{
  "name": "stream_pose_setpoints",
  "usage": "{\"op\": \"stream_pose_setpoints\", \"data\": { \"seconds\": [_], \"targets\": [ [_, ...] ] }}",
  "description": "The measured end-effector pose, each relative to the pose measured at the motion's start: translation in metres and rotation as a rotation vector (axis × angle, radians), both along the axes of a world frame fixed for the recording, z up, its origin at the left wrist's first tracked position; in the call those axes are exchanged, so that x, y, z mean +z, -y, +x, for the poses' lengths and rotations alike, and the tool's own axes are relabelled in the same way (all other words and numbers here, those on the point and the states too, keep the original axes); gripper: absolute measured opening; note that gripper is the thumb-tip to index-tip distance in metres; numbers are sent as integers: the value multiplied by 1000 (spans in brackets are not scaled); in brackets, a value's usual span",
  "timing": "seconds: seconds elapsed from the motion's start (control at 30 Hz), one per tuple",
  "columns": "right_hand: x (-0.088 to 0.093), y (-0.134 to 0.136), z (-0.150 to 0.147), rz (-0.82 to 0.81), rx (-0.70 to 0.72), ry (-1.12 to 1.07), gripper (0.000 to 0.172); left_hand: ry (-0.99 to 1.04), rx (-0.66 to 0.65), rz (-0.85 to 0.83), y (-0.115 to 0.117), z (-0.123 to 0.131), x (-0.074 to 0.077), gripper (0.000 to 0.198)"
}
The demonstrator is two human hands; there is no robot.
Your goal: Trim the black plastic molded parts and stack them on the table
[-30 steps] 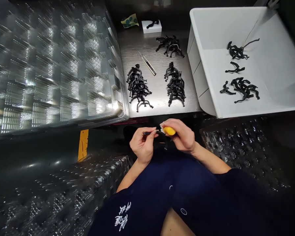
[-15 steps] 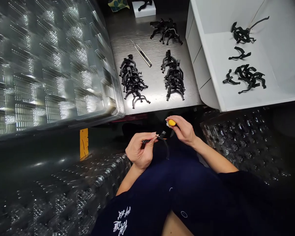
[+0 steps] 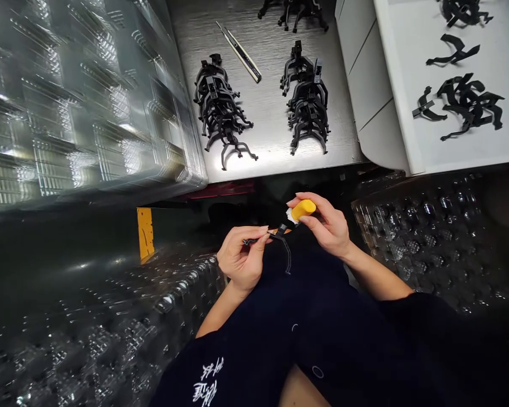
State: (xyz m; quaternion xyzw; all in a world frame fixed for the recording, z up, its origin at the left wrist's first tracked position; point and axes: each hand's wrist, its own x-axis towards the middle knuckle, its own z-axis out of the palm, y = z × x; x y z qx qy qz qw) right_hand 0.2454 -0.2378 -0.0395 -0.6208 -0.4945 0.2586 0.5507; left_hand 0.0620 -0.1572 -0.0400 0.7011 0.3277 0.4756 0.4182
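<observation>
Black plastic clip (image 3: 280,232) pinched above the lap, yellow applicator (image 3: 303,210) just beside it

We find the clip held above the person's dark trousers (image 3: 318,322), a thin black strand (image 3: 288,257) hanging from it. The left hand (image 3: 241,259) is in a narrow pinch, thumb and forefinger closed on the clip's slim arm. The right hand (image 3: 326,223) grips the applicator between thumb and fingers, its white tip (image 3: 289,215) almost touching the clip's head; we cannot tell whether they are in contact. Beyond the hands, a brushed-steel bench (image 3: 271,141) bears two heaps of black plastic frames (image 3: 220,104) (image 3: 307,107) and steel tweezers (image 3: 238,51). More black frames (image 3: 469,104) lie in a white bin (image 3: 390,85) at right. Clear blister trays (image 3: 76,102) are stacked at left, with another (image 3: 415,237) near the right forearm
</observation>
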Motion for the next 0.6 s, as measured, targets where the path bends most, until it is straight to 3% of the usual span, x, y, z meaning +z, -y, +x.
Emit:
{"op": "stream_pose_setpoints", "data": {
  "seconds": [0.4,0.53,0.6],
  "targets": [
    [8,3,-6,66,30,0,41,-34,-12,75,3,-1,-3,15],
    [11,-1,-12,184,101,117,42,-60,-9,91,1,2,-1,14],
    [8,-6,-10,241,174,235,41,-105,-32,191,-1,2,1,16]
  ]
}}
